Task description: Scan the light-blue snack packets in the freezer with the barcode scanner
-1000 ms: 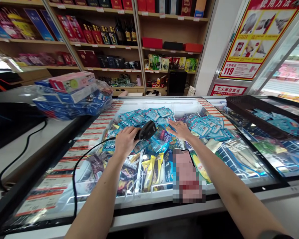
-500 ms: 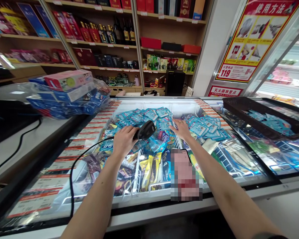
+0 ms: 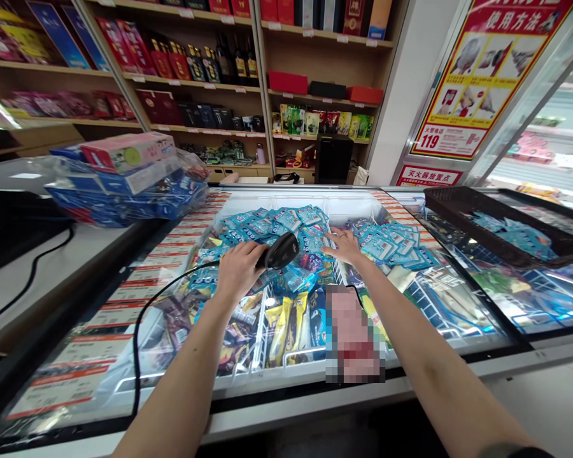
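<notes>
My left hand (image 3: pixel 237 270) is wrapped round the handle of a black barcode scanner (image 3: pixel 282 250). The scanner's head points right over the freezer, and a black cable (image 3: pixel 148 305) trails from it down to the front edge. My right hand (image 3: pixel 344 247) has its fingers spread, the tips at a blue packet (image 3: pixel 314 242); I cannot tell whether they press on it. Flat blue packets lie in a pile (image 3: pixel 262 222) beyond the scanner, and a second pile (image 3: pixel 391 243) sits to the right of my right hand. Between my forearms is a blurred-out pink phone-shaped object (image 3: pixel 356 331).
Under the glass of the chest freezer (image 3: pixel 286 407), wire baskets hold wrapped ice creams (image 3: pixel 286 324). A brown tray (image 3: pixel 446 207) with more blue packets stands at the right. Plastic-wrapped boxes (image 3: pixel 128 172) are stacked at the left. Price labels (image 3: pixel 76 353) line the left glass.
My right hand has shifted slightly left, its fingertips closer over the blue packet. The left hand keeps its hold on the scanner, and the view has moved a little.
</notes>
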### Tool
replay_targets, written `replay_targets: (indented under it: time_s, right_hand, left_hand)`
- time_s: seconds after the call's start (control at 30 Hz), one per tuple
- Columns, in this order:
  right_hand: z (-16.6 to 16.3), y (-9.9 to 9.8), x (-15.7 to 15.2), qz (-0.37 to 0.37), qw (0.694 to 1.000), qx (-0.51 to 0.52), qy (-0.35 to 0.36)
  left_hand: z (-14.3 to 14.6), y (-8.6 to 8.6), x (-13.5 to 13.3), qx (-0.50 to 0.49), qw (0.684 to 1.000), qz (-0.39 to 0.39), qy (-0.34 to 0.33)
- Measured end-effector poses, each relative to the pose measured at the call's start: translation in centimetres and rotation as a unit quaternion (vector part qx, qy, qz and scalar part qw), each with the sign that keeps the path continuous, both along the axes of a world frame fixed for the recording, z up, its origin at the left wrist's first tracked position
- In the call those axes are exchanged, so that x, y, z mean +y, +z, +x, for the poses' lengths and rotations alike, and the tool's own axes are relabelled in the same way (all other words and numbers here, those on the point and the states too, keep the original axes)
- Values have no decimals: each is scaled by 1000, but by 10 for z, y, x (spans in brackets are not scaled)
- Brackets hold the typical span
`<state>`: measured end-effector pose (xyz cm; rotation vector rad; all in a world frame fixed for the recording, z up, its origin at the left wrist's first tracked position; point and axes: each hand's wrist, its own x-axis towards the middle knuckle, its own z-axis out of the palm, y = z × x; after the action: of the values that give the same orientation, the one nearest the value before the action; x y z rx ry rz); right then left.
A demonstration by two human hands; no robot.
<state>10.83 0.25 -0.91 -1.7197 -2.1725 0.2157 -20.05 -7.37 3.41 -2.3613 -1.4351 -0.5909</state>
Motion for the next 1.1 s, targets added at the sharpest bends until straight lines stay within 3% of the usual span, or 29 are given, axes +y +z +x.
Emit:
replay_targets:
  time_s: [0.13,0.27,0.43,0.53,0.73,1.1]
  right_hand:
    - [2,4,-4,-7,999,36,20]
    - [5,2,-11,45,992,116,22]
    - [6,-6,-10,52,958,277,50]
    - [6,-10,-6,76,943,323,33]
    - [10,-11,-5,146,932,333,16]
    - [12,-15,1,134,951,280,5]
  left_hand:
    - [0,0,1,3,1000,2,-1]
    - [0,0,1,3,1000,5,-6]
    - [3,1,0,4,1000,8,-23]
    - [6,2,-2,4,999,8,-31]
    - [15,3,-5,-6,999,8,-42]
    - [23,3,-7,-15,998,-8,-61]
